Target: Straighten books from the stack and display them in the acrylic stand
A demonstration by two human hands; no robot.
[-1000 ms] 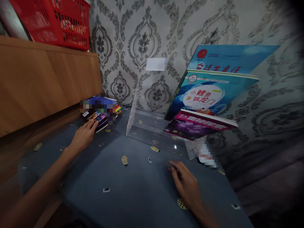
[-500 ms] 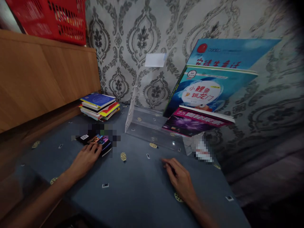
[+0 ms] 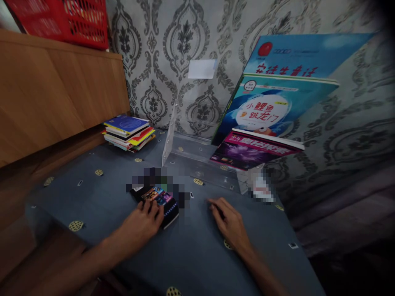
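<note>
A small dark book (image 3: 166, 207) with colourful pictures on its cover and a white barcode label lies at the table's middle, partly pixelated. My left hand (image 3: 143, 220) has its fingers over the near edge of that book; the thumb is hidden beneath. To the right, low over the cloth, my right hand (image 3: 230, 220) is empty, its fingers loosely bent with a gap between thumb and forefinger. Beyond both hands stands a clear acrylic rack (image 3: 191, 162). On its right side lean a purple book (image 3: 249, 150), a teal book (image 3: 262, 107) and a blue book (image 3: 290, 53).
A stack of books (image 3: 128, 131) sits at the back left of the cloth-covered table (image 3: 185, 255). Left of it is a wooden cabinet (image 3: 61, 86) bearing a red basket (image 3: 61, 22). A pixelated white object (image 3: 262, 189) lies by the rack's right end. Patterned wallpaper stands behind.
My left hand has brought the dark book to the right and nearer to me, away from the stack. The right hand stays in nearly the same place. The view has tilted slightly down.
</note>
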